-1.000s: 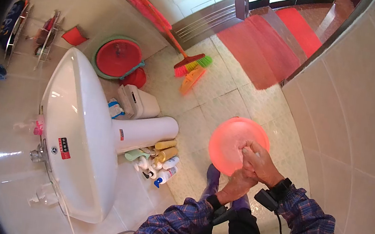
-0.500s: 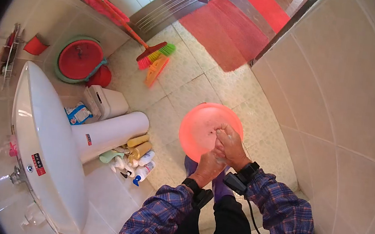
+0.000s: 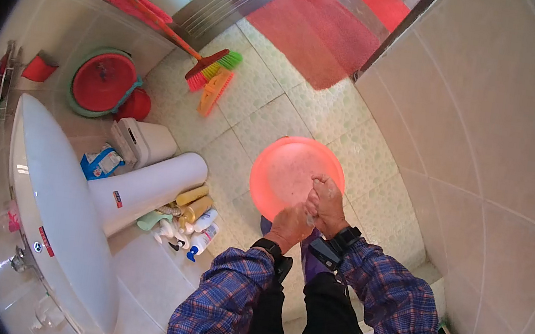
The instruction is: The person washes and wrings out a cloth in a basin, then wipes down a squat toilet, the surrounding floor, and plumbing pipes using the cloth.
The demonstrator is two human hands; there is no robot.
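My left hand [image 3: 292, 226] is closed, with its knuckles up, at the near rim of a coral-pink basin [image 3: 280, 172]. Right beside it, slightly farther forward, my right hand [image 3: 328, 203] is curled into a fist over the basin's right side. The two hands meet at the thumbs and fingers. Something small and pale may show between them, but the fingers hide what it is. Shallow cloudy liquid seems to lie in the basin, which stands low in front of my legs. Both wrists carry black strapped devices.
A white pedestal sink [image 3: 58, 220] stands at left, with several bottles [image 3: 196, 218] on the floor beside its pedestal. Behind are a white bin [image 3: 145, 143], a red basin [image 3: 104, 83] and a broom [image 3: 206, 68]. Red mats [image 3: 315, 35] lie by the doorway; a tiled wall [image 3: 491, 109] rises at right.
My hands have shifted from overlapping, right against left, to side by side with closed fingers. The whole view has moved slightly, so the room's things appear farther left.
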